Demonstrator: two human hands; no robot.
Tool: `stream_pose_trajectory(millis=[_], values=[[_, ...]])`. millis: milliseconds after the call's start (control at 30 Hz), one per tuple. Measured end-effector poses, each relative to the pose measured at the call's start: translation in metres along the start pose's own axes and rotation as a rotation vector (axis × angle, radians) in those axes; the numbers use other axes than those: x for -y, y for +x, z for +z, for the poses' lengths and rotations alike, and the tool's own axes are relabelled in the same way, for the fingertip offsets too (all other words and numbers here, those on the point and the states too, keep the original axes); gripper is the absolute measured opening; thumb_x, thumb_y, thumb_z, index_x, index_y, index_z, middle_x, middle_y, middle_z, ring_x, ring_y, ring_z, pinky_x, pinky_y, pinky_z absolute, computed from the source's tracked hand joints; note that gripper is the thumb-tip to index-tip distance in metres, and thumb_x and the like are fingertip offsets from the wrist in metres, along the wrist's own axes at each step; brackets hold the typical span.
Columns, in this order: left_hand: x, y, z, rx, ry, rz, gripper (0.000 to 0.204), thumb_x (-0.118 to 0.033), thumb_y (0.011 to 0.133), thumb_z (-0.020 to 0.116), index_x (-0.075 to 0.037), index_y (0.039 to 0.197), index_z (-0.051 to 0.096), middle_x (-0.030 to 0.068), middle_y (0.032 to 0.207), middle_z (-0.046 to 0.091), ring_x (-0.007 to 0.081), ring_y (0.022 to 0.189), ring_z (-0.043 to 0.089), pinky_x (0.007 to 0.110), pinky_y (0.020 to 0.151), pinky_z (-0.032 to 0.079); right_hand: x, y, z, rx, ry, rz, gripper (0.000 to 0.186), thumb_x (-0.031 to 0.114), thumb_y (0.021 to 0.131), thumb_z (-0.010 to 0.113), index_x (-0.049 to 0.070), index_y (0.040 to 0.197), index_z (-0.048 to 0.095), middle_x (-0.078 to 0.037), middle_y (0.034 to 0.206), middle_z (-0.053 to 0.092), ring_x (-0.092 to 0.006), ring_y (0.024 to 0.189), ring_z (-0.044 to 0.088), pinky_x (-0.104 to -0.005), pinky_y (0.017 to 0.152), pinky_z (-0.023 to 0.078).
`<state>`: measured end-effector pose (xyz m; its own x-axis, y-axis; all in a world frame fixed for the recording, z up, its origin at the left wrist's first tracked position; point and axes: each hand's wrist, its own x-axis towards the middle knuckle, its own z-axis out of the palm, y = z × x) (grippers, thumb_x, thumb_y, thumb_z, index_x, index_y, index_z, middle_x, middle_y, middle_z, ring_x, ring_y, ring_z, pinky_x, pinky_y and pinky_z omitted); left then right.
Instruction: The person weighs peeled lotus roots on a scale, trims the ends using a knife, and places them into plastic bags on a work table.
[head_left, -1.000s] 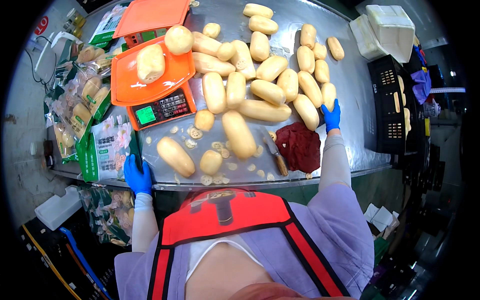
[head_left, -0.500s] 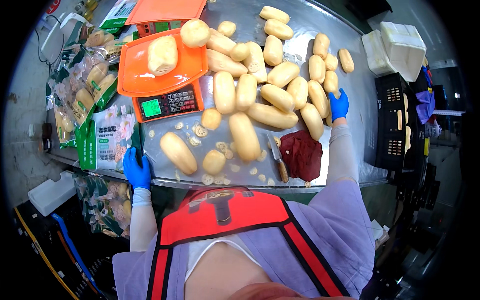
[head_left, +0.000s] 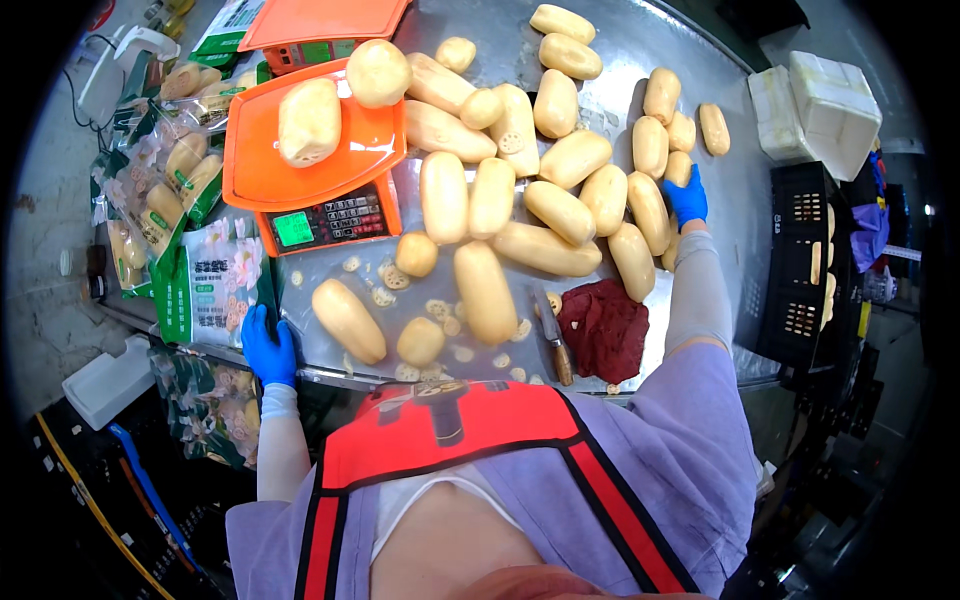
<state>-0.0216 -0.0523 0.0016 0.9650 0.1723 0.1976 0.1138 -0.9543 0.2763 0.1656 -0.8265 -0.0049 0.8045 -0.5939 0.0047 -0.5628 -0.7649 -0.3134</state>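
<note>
My left hand (head_left: 268, 348), in a blue glove, rests at the table's near left edge with fingers apart and nothing in them. It is beside a printed bag (head_left: 222, 278) with a green side. Far over on the right, my right hand (head_left: 687, 200), also gloved in blue, has its fingers spread at the near end of a short peeled lotus root (head_left: 679, 167). Whether it presses on that piece I cannot tell. Several more peeled lotus roots (head_left: 557, 212) lie across the middle. Two thick pieces, one of them a lotus root chunk (head_left: 309, 122), sit on an orange scale (head_left: 240, 165).
A knife (head_left: 555, 340) lies beside a dark red cloth (head_left: 605, 330) near the front edge. Cut slices (head_left: 394, 275) are scattered on the metal table (head_left: 735, 250). Filled bags (head_left: 150, 210) crowd the left side. A black crate (head_left: 795, 265) and white foam boxes (head_left: 835, 105) stand right.
My right hand has moved slightly farther out, closer to the short lotus root. My left hand stays by the printed bag. The whole view has shifted a little.
</note>
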Motion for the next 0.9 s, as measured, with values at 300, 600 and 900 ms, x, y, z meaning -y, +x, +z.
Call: stream_pose_trajectory(millis=[300, 600, 900], values=[[0.016, 0.000, 0.012, -0.046, -0.124, -0.063, 0.042, -0.014, 0.080, 0.063, 0.000, 0.119, 0.054, 0.0183, 0.123, 0.053, 0.0343, 0.114, 0.050, 0.042, 0.100, 0.036, 0.032, -0.057, -0.052, 0.055, 1.334, 0.194, 0.055, 0.040, 0.088, 0.055, 0.000, 0.125, 0.049, -0.014, 0.114, 0.059, -0.0258, 0.099, 0.059, -0.0366, 0.084, 0.048], [-0.168, 0.043, -0.030, 0.009, -0.595, 0.478, 0.052, -0.015, 0.073, 0.070, 0.000, 0.120, 0.053, 0.0220, 0.126, 0.051, 0.0377, 0.114, 0.050, 0.044, 0.095, 0.040, 0.177, -0.248, -0.051, 0.765, 1.640, 0.343, 0.065, 0.048, 0.088, 0.046, 0.002, 0.133, 0.039, -0.017, 0.122, 0.054, -0.0319, 0.106, 0.058, -0.0475, 0.076, 0.053], [-0.222, 0.046, -0.037, 0.140, -0.397, 0.849, 0.063, -0.021, 0.066, 0.074, -0.006, 0.123, 0.053, 0.0198, 0.132, 0.046, 0.0363, 0.118, 0.047, 0.044, 0.094, 0.040, 0.223, -0.333, -0.013, 1.102, 1.380, 0.116, 0.039, 0.029, 0.096, 0.045, 0.001, 0.121, 0.054, -0.008, 0.103, 0.062, -0.0160, 0.088, 0.060, -0.0286, 0.080, 0.048]])
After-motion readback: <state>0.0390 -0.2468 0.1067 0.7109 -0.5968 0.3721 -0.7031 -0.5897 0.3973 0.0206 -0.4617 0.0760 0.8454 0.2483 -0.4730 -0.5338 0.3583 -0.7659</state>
